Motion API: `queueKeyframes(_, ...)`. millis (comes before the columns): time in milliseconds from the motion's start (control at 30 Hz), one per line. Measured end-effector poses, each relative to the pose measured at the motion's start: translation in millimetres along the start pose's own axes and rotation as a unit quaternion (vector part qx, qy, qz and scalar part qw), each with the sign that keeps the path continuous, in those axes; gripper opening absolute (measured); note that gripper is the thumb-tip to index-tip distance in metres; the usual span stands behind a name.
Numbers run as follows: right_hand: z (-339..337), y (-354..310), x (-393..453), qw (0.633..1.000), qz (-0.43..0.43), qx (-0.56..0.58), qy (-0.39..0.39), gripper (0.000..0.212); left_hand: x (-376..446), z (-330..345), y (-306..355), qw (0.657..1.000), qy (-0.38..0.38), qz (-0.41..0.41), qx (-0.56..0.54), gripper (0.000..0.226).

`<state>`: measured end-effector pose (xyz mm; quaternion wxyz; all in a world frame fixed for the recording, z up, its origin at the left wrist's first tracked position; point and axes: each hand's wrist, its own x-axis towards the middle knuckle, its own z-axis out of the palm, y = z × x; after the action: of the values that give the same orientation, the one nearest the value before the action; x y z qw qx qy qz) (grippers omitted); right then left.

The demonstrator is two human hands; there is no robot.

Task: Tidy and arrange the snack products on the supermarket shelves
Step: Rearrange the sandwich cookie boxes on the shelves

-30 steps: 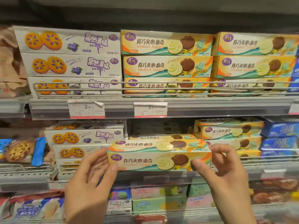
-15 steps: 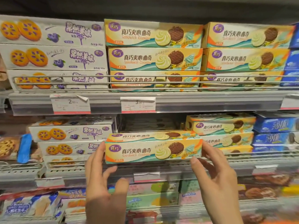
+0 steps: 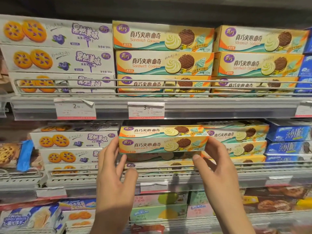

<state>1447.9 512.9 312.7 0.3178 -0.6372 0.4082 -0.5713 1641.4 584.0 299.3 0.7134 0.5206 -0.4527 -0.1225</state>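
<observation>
A long yellow sandwich-cookie box (image 3: 162, 141) is held level at the front of the middle shelf, between a stack of white blueberry-cookie boxes (image 3: 74, 139) and a stack of matching yellow boxes (image 3: 236, 141). My left hand (image 3: 114, 176) grips its left end and my right hand (image 3: 217, 169) grips its right end. Another yellow box (image 3: 160, 165) lies low on the shelf beneath it, behind the wire rail.
The upper shelf (image 3: 202, 107) carries full stacks of white and yellow boxes with price tags (image 3: 146, 110) on its edge. Blue boxes (image 3: 288, 141) stand at the right. A bagged cookie pack (image 3: 13, 156) sits far left. The bottom shelf holds mixed packs.
The box has gone up and inward into the gap on the middle shelf, with both hands following. The left hand has closed back onto the box's left end.
</observation>
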Motion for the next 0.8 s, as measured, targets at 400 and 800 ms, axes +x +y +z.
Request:
queueKeyframes(400, 15.8, 6.3, 0.8, 0.993, -0.005, -0.099, 0.063, 0.054, 12.6, -3.8, -1.9, 0.975, -0.033, 0.018, 0.217, 0.07)
queueKeyframes(800, 20.7, 17.9, -0.3, 0.992, -0.03, -0.114, 0.056, 0.039, 14.3, -1.2, -8.2, 0.968, -0.023, 0.024, 0.249, 0.063)
